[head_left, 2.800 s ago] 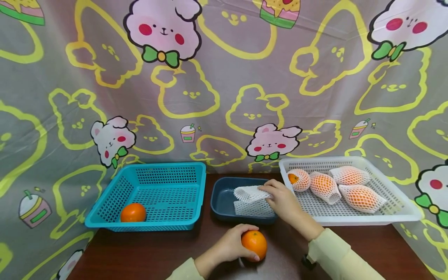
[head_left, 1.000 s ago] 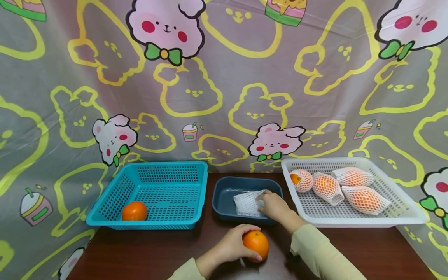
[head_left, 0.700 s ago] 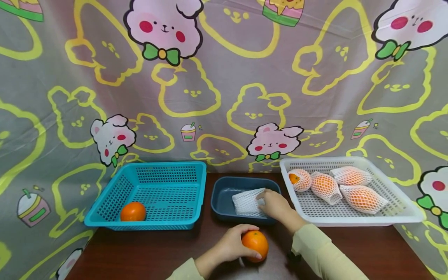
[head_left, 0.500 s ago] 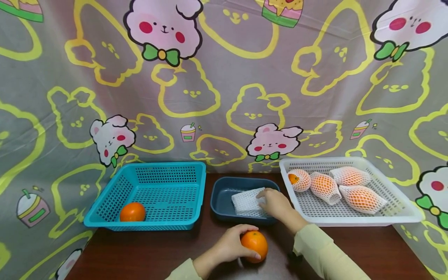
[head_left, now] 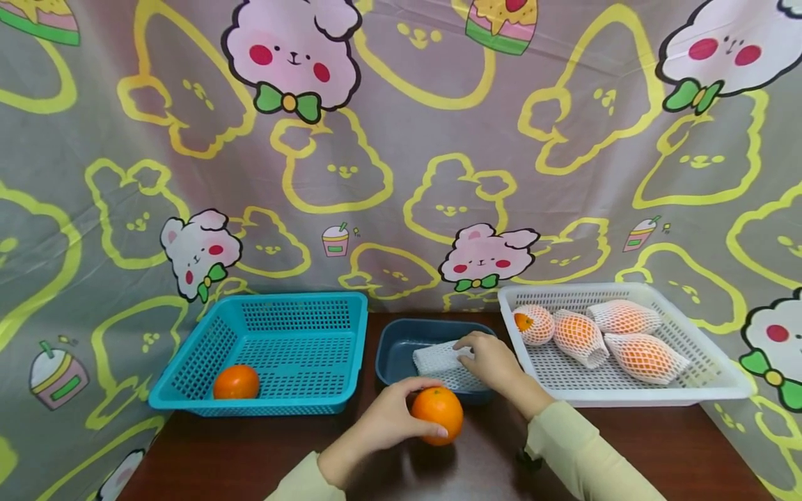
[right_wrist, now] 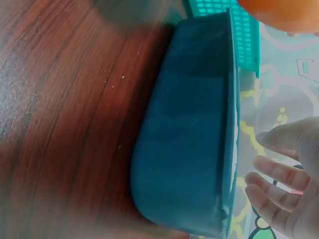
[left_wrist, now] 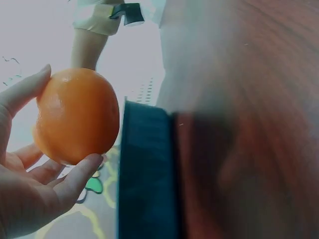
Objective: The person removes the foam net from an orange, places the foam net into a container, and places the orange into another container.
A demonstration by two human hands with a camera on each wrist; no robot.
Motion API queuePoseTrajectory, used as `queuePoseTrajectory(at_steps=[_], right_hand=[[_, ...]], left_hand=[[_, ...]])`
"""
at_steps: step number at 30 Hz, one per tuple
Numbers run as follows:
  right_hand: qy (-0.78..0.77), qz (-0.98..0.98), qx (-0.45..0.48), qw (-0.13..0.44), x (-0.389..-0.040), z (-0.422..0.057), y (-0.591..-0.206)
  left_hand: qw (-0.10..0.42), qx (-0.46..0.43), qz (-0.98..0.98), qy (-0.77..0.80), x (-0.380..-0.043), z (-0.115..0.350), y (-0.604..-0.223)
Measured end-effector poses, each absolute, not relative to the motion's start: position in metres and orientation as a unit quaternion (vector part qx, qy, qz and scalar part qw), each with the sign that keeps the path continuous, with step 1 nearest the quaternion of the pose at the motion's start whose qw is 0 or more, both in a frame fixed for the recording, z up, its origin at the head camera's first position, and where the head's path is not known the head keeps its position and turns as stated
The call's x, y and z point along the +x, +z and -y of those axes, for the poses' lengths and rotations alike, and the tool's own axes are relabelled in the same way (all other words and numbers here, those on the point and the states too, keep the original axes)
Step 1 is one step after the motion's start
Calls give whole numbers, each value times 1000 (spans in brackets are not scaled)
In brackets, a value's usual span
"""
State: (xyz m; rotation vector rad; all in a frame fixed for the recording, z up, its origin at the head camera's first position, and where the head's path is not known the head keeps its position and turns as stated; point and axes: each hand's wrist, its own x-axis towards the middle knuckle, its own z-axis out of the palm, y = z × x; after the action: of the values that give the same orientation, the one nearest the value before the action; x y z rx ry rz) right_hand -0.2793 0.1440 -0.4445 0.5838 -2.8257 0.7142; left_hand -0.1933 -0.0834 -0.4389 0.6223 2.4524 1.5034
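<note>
My left hand [head_left: 390,415] grips a bare orange [head_left: 437,415] between thumb and fingers, raised over the table just in front of the dark blue tray [head_left: 391,327]. In the left wrist view, the thumb and fingertips wrap the sides of the orange [left_wrist: 79,117]. White foam fruit nets [head_left: 435,359] lie flat inside the tray. Above its right side hovers my right hand [head_left: 491,362], partly covering the nets. The right wrist view shows that hand [right_wrist: 294,184] with fingers parted and nothing between them, beyond the rim of the tray [right_wrist: 184,124].
At the left stands a turquoise basket [head_left: 347,390] with one bare orange [head_left: 236,382] in it. A white basket [head_left: 720,369] at the right holds several net-wrapped oranges [head_left: 579,337]. A patterned cloth [head_left: 388,139] hangs right behind the containers. The table [head_left: 250,452] is dark brown wood.
My right hand has laid a foam net down in the tray, let it go and risen slightly. My left hand has lifted the orange off the table, up and a little left.
</note>
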Motion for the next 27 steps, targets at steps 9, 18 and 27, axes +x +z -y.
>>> queuePoseTrajectory(at_steps=[9, 18, 27], right_hand=[[299, 928, 206, 77, -271, -135, -436], [397, 884, 240, 55, -262, -115, -437], [513, 827, 230, -1, -259, -91, -453]], left_hand=[[80, 213, -831, 507, -189, 104, -413], [30, 187, -833, 520, -189, 125, -394], [-36, 132, -837, 530, -192, 135, -389]])
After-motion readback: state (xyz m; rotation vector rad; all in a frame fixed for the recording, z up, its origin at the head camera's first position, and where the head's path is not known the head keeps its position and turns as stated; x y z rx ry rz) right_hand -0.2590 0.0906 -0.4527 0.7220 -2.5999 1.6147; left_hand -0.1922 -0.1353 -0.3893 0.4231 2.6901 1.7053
